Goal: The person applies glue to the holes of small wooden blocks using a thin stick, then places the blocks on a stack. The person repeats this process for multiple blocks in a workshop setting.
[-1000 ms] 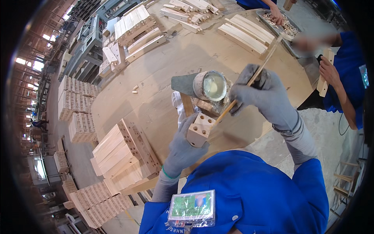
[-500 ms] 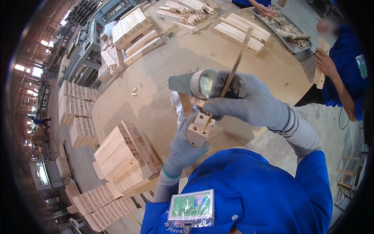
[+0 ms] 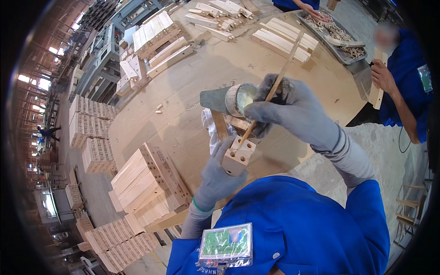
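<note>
My left hand (image 3: 217, 178), in a grey glove, grips a pale wooden block (image 3: 237, 161) whose upper end has several round holes. Between the thumb and fingers of my gloved right hand (image 3: 293, 107) is a thin wooden stick (image 3: 280, 75), slanting down with its lower tip at a hole on the block's left side. Just beyond my hands a round cup (image 3: 241, 99) with whitish contents, perhaps glue, is tilted toward me. It rests beside a dark flat plate (image 3: 213, 100) and wooden pieces. A white cloth (image 3: 211, 130) lies beside my left fingers.
Drilled wooden boards (image 3: 142, 181) are stacked at the left table edge. More wood strips (image 3: 286, 39) lie at the far side. At the far right stands a metal tray (image 3: 339, 39) of small dowels; a co-worker in blue (image 3: 405, 78) holds a wooden piece. Two loose dowels (image 3: 159, 109) lie mid-table.
The stick's tip has moved from a right-hand hole to a left-hand one, and the block has tilted slightly so more holes show. My right hand has shifted slightly right.
</note>
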